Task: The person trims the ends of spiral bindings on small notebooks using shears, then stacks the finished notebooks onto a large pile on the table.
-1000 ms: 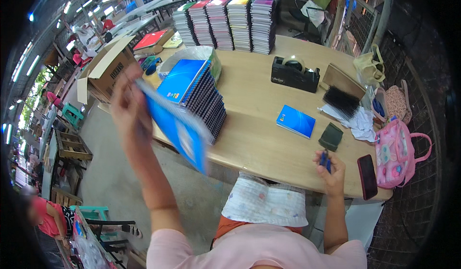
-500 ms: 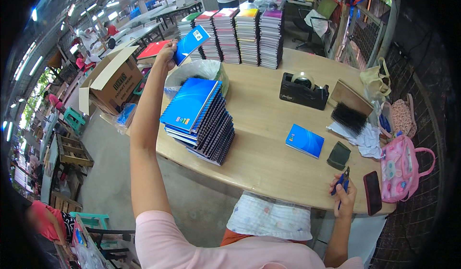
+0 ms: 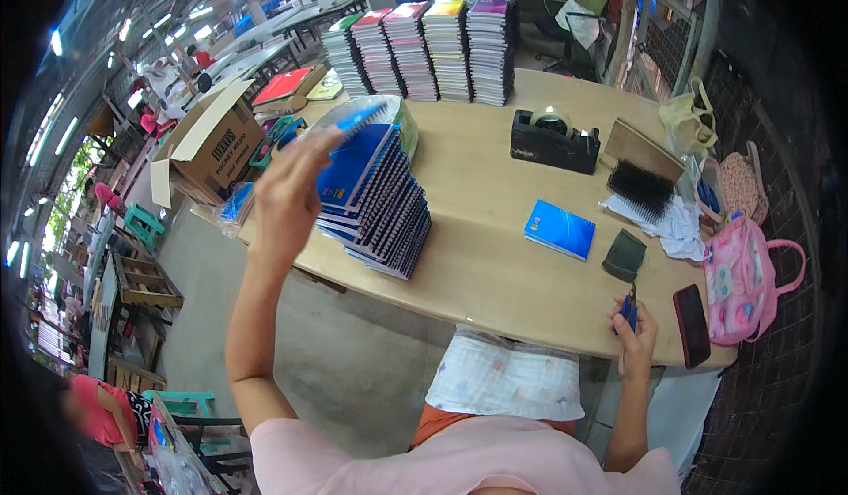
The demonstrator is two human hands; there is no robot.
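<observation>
The left hand is raised in the left-centre of the frame, its grip closed on a blue spiral notebook whose bound edge pokes out above the fingers toward the upper middle. Directly right of the hand, and lower, sits the slanted stack of blue notebooks on the bench, fanned so each cover steps a little past the one beneath.

To land the held notebook well, it seems best to keep it flat, bring its spiral edge in line with the spirals already showing along the stack's right side, and lower it onto the top cover rather than dropping it, since the fanned pile looks ready to slide. The grip should let go only once the cover rests fully.

The left forearm rises steeply from the lower left, elbow bent, wrist cocked back, palm turned away from the camera.

The right hand stays low at the lower right, at the bench's near edge, fingers curled tight on a small blue tool. A single blue notebook lies apart at centre right, near a dark wallet.
</observation>
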